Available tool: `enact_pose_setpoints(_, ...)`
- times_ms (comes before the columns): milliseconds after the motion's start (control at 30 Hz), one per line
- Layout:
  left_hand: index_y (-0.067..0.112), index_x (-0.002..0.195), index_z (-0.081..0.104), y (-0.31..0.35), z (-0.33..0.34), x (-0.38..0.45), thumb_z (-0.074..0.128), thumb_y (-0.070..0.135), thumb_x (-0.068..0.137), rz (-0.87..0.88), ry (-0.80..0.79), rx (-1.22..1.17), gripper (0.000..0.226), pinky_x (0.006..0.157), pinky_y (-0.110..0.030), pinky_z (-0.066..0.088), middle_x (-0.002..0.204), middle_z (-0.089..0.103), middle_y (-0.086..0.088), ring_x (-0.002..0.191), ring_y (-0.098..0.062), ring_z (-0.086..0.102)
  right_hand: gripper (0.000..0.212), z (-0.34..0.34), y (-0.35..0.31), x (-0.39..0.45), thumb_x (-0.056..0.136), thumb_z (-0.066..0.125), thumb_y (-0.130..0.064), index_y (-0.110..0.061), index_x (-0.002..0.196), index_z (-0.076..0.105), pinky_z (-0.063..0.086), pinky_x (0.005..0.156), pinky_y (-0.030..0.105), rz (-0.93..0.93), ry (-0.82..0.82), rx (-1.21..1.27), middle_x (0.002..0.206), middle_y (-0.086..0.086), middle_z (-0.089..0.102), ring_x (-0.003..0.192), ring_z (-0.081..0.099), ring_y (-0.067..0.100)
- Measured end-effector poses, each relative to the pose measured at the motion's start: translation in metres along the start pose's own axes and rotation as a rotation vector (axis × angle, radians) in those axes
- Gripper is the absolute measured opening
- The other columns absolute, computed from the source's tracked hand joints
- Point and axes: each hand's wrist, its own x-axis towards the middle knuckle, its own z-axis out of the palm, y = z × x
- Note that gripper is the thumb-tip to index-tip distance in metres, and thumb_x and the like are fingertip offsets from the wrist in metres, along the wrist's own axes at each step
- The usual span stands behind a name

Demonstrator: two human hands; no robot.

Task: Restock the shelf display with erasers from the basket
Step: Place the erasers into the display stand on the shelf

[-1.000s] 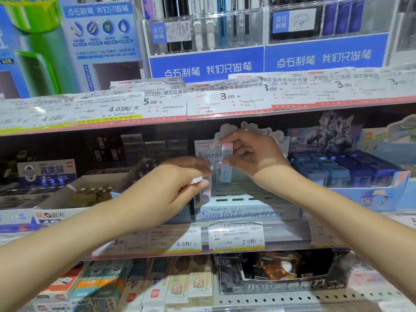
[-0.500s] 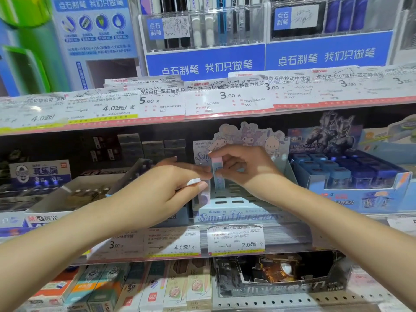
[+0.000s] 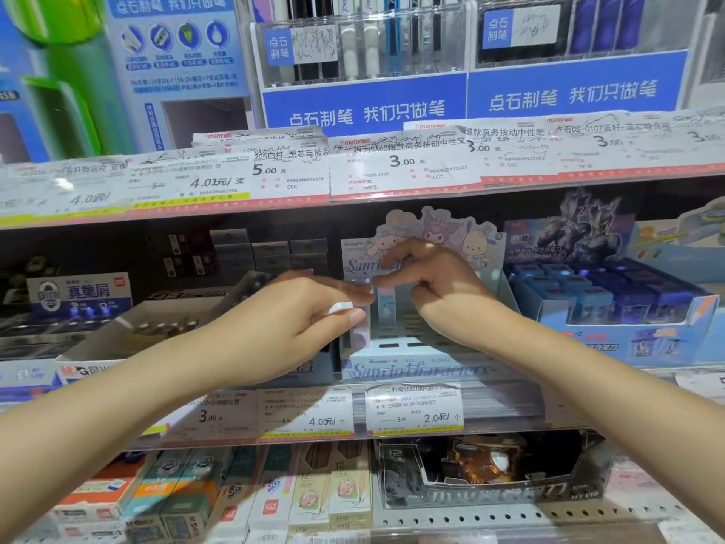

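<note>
A pale blue Sanrio display box (image 3: 416, 369) with a cartoon header card stands on the middle shelf. My right hand (image 3: 443, 296) reaches into it and pinches the top of a pink-and-blue eraser (image 3: 386, 314) between thumb and forefinger. The eraser stands upright, low in the box's slotted tray. My left hand (image 3: 290, 320) hovers at the box's left edge and grips a lilac eraser (image 3: 363, 331), with a white end showing between thumb and fingers. The basket is out of view.
A blue box of sharpeners (image 3: 612, 304) sits right of the display box, and an open white carton (image 3: 129, 331) sits to its left. Price tags (image 3: 414, 408) line the shelf edge. Pen racks stand on the shelf above, and pencil boxes (image 3: 314, 488) fill the shelf below.
My right hand has brought the pink-and-blue eraser down from in front of the header card into the tray. My left hand has stayed almost still with its eraser.
</note>
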Motion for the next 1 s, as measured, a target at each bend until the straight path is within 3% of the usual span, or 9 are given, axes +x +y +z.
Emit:
enact_pose_setpoints(67, 0.058, 0.060, 0.056, 0.002, 0.000, 0.000, 0.043, 0.035, 0.094, -0.019, 0.028, -0.017, 0.043, 0.045, -0.017, 0.022, 0.051, 0.025, -0.004, 0.047, -0.014, 0.028, 0.054, 0.000, 0.000, 0.000, 0.067, 0.031, 0.005, -0.011, 0.100, 0.071, 0.032, 0.076, 0.003, 0.013, -0.004, -0.009, 0.115, 0.009, 0.059, 0.106, 0.052, 0.019)
enact_pose_setpoints(133, 0.034, 0.073, 0.066, 0.001, 0.004, -0.001, 0.045, 0.039, 0.094, -0.034, 0.092, -0.057, 0.030, 0.055, -0.012, 0.032, 0.063, 0.040, -0.003, 0.061, -0.013, 0.042, 0.061, -0.001, -0.003, -0.003, 0.063, 0.029, 0.002, -0.014, 0.108, 0.068, 0.028, 0.078, -0.004, 0.015, 0.018, 0.022, 0.111, 0.003, 0.057, 0.096, 0.052, 0.007)
enact_pose_setpoints(200, 0.015, 0.060, 0.062, -0.002, 0.007, -0.003, 0.042, 0.050, 0.091, -0.055, 0.189, -0.086, 0.051, 0.060, -0.015, 0.035, 0.064, 0.044, 0.005, 0.069, -0.007, 0.047, 0.062, -0.003, -0.009, -0.011, 0.064, 0.032, 0.002, -0.018, 0.114, 0.062, 0.032, 0.075, -0.003, 0.034, 0.043, 0.098, 0.105, -0.008, 0.052, 0.087, 0.048, -0.002)
enact_pose_setpoints(267, 0.022, 0.044, 0.039, 0.001, 0.006, -0.005, 0.044, 0.053, 0.088, -0.130, 0.274, -0.196, 0.054, 0.046, -0.014, 0.027, 0.048, 0.034, 0.008, 0.046, -0.006, 0.036, 0.058, -0.006, -0.019, -0.018, 0.062, 0.034, -0.002, -0.020, 0.110, 0.061, 0.036, 0.072, 0.001, 0.065, 0.085, 0.190, 0.096, -0.015, 0.052, 0.084, 0.049, -0.001)
enact_pose_setpoints(333, 0.022, 0.038, 0.041, 0.007, 0.003, -0.005, 0.048, 0.047, 0.082, -0.210, 0.283, -0.323, 0.051, 0.038, -0.011, 0.020, 0.033, 0.029, 0.006, 0.033, -0.005, 0.025, 0.047, -0.010, -0.030, -0.022, 0.062, 0.036, -0.005, -0.021, 0.099, 0.062, 0.040, 0.069, 0.006, 0.106, 0.091, 0.298, 0.091, -0.009, 0.058, 0.081, 0.052, 0.002)
enact_pose_setpoints(467, 0.000, 0.075, 0.071, 0.010, -0.001, -0.006, 0.060, 0.041, 0.071, -0.311, 0.261, -0.668, 0.043, 0.039, -0.020, 0.035, 0.041, 0.046, -0.006, 0.034, -0.011, 0.035, 0.029, -0.014, -0.049, -0.029, 0.081, 0.046, 0.006, -0.017, 0.085, 0.063, 0.048, 0.061, 0.016, 0.209, -0.103, 0.527, 0.082, 0.006, 0.064, 0.068, 0.059, 0.010)
enact_pose_setpoints(600, 0.002, 0.071, 0.073, 0.013, -0.003, -0.006, 0.065, 0.026, 0.066, -0.291, 0.254, -0.893, 0.026, 0.051, -0.022, 0.055, 0.061, 0.072, -0.009, 0.048, -0.013, 0.056, 0.017, -0.014, -0.062, -0.035, 0.092, 0.046, -0.011, -0.007, 0.086, 0.062, 0.048, 0.052, 0.019, 0.341, -0.302, 0.707, 0.080, 0.011, 0.063, 0.055, 0.061, 0.011)
enact_pose_setpoints(733, 0.017, 0.080, 0.078, 0.013, 0.001, -0.008, 0.076, 0.022, 0.070, -0.119, 0.357, -0.683, 0.012, 0.062, -0.021, 0.056, 0.076, 0.075, -0.006, 0.068, -0.011, 0.067, 0.030, -0.011, -0.058, -0.032, 0.092, 0.048, -0.029, -0.004, 0.097, 0.063, 0.054, 0.055, 0.016, 0.466, -0.263, 0.879, 0.078, 0.010, 0.064, 0.059, 0.066, 0.013)
enact_pose_setpoints(1000, 0.018, 0.105, 0.068, 0.006, 0.014, -0.009, 0.075, 0.034, 0.069, 0.192, 0.382, -0.088, 0.040, 0.073, -0.007, 0.044, 0.091, 0.064, 0.002, 0.086, -0.002, 0.059, 0.005, -0.014, -0.054, -0.031, 0.082, 0.060, -0.005, -0.005, 0.086, 0.064, 0.057, 0.069, 0.018, 0.548, -0.080, 1.202, 0.076, 0.009, 0.069, 0.063, 0.067, 0.012)
